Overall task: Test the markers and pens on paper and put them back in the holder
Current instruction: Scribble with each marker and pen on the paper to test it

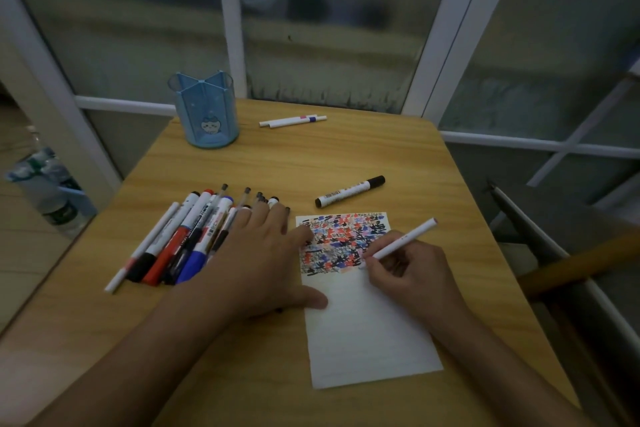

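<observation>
1. My right hand [412, 274] pinches a slim white pen [401, 241], tip down on the paper [367, 333] at the lower edge of the scribbles.
2. My left hand [263, 253] lies flat, fingers spread, thumb and forefinger on the paper's left edge, other fingers over the pile [180, 236] of markers.
3. Paper: white rectangle, top third dense with red, blue and black marks.
4. Holder [207, 111]: translucent blue plastic cylinder, divided inside, far left on the wooden table [311, 163], well apart from both hands.
5. A black-capped marker [349, 191] lies just above the paper; two thin white pens [293, 121] further back.
</observation>
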A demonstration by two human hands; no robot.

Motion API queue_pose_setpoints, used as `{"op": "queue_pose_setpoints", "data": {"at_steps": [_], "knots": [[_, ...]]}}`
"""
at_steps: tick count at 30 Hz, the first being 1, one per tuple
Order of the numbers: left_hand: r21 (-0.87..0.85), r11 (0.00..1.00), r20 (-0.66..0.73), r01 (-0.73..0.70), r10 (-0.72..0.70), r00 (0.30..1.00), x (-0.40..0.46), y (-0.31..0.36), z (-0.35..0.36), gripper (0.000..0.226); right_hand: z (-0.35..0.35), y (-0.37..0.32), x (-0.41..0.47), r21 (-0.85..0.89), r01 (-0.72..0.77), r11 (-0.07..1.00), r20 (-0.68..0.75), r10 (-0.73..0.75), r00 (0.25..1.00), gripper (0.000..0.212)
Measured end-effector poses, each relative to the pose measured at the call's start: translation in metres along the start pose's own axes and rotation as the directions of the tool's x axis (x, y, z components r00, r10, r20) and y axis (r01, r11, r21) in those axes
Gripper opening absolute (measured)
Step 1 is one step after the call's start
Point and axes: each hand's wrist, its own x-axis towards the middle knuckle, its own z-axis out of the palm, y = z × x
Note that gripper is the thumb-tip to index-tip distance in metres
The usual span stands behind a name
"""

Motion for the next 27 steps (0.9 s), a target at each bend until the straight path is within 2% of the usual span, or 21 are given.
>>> {"op": "queue_pose_setpoints", "data": {"at_steps": [3, 8, 21, 27], "knots": [[0.006, 1.000, -0.002, 0.000, 0.000, 1.000, 0.0008, -0.0002, 0.0011, 0.101, -0.0005, -0.0002, -0.0006, 0.049, -0.009, 0.999, 0.012, 0.009, 1.000, 0.011], [0.005, 1.000, 0.000, 0.005, -0.005, 1.000, 0.0021, -0.0005, 0.0023, 0.101, -0.0004, 0.0014, 0.0001, 0.000, 0.003, 1.000, 0.015, -0.003, 1.000, 0.015], [0.026, 1.000, -0.003, 0.004, -0.004, 1.000, 0.0002, 0.0013, -0.0007, 0.101, -0.0002, 0.0005, -0.0002, 0.017, 0.002, 1.000, 0.066, -0.003, 0.998, 0.016], [0.025, 1.000, -0.002, 0.005, -0.004, 1.000, -0.0003, 0.0015, -0.0005, 0.101, -0.0014, 0.0004, 0.0009, 0.043, -0.007, 0.999, 0.040, 0.005, 0.999, 0.017]]}}
